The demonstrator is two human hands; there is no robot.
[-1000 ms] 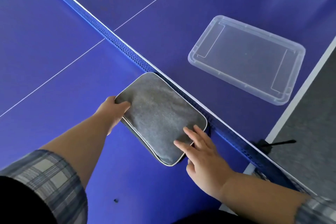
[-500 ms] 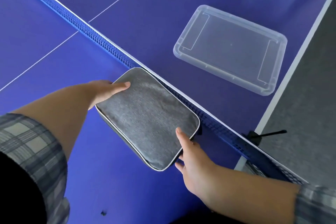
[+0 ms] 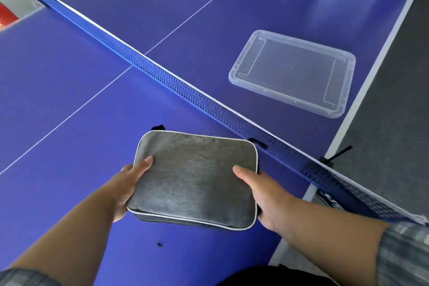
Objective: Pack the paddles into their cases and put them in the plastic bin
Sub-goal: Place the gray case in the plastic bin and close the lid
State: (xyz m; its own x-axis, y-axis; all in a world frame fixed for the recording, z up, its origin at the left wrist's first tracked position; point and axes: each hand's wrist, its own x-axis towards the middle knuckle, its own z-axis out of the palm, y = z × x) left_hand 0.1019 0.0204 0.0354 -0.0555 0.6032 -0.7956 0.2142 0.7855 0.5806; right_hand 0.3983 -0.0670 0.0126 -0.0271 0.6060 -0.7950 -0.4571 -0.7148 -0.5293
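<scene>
Grey zip case (image 3: 195, 179) held up flat in both hands, on the near side of the net (image 3: 181, 86) and just clear of the blue table (image 3: 58, 81). Left hand (image 3: 126, 189) clamped on the left edge, thumb on top; right hand (image 3: 262, 195) gripping the right edge the same way. Clear plastic bin (image 3: 292, 72) sitting on the far side of the net, off to the right near the table edge, well apart from the case. Plaid sleeves (image 3: 404, 255) at the bottom corners.

Blue table (image 3: 69, 90), white-lined; net (image 3: 176, 83) beyond the hands; red object (image 3: 5, 16) far left; dark floor (image 3: 394, 123) right.
</scene>
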